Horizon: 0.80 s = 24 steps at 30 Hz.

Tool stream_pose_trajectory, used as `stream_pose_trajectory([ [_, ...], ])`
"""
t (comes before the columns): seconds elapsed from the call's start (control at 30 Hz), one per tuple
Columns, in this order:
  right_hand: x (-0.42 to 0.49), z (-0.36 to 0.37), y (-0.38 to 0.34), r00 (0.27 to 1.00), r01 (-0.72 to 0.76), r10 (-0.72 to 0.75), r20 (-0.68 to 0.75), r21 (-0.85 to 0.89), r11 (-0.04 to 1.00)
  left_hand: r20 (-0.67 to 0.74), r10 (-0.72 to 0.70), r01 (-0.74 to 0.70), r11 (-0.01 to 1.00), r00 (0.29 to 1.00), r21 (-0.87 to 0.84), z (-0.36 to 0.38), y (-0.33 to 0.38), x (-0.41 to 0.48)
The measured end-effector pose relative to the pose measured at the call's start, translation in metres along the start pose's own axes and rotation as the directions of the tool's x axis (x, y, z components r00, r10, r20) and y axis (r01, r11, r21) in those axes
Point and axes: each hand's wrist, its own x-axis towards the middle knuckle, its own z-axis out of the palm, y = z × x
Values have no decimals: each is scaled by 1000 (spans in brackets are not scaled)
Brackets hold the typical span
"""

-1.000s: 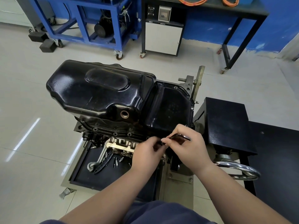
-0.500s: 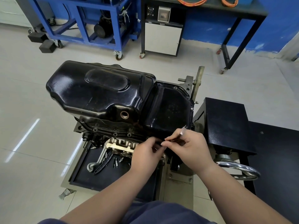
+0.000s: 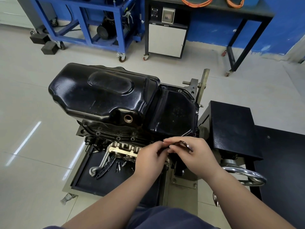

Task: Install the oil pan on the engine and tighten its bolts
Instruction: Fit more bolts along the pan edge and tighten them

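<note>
The oil pan (image 3: 105,96) already sits belly-up on the upturned engine (image 3: 99,141), with its rim down on the block. I take it the engine was flipped so the rim bolts could be reached from above. There is one pan and one engine.

Below the pan's near edge lies one black tray (image 3: 85,182), probably there to catch loose parts. Right of the pan and nearer the person is one steel handwheel (image 3: 247,176), which I'd guess is for turning the engine over.

Both of the person's hands meet at the near right edge of the pan. The right hand (image 3: 194,156) has its grip clamped on one slim wrench (image 3: 185,144), held low and flat so its end reaches the rim. The left hand (image 3: 148,160) curls in to meet that end. It looks like it is steadying the tool or a bolt, though I cannot tell what its grip has, if anything.

Along the pan's near rim, left of the hands, I count three bolt spots (image 3: 118,138); they are too small to show whether each holds a bolt. So the tightening step is under way and not finished.

A scatter of small metal bits (image 3: 119,166) lies in the tray under the pan's near edge, too tangled to count.
</note>
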Motion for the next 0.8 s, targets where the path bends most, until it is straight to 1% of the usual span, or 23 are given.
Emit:
stream_pose_trajectory([
  [0.07,-1,2,-2,1000,1,-1,-20,-25,1000,-10,-2,2,1000,1000,-4,0,0,-2],
  [0.17,-1,6,-1,996,-8,7,-93,-8,1000,-39,-28,27,999,999,-39,0,1,-4],
  [0.23,1,8,0,992,-33,34,-122,4,999,-31,-33,32,999,999,-41,0,2,-4],
  [0.33,3,8,1,994,-60,61,-86,19,998,-12,-19,19,1000,1000,-12,-1,1,-3],
  [0.47,0,4,0,999,-43,43,-1,48,998,-12,-23,23,1000,1000,-11,-2,3,-1],
  [0.53,-3,3,0,999,-43,42,24,21,999,-6,-26,26,1000,1000,-11,-2,2,-1],
  [0.6,-4,5,1,999,-41,41,-18,-26,999,-11,-45,45,999,999,2,-1,2,-3],
  [0.7,-2,11,-1,992,-66,65,-104,-6,998,-49,-77,76,997,996,-19,0,2,-6],
  [0.8,0,15,-1,986,-79,69,-155,-58,995,-30,-75,75,997,997,-19,0,3,-4],
])
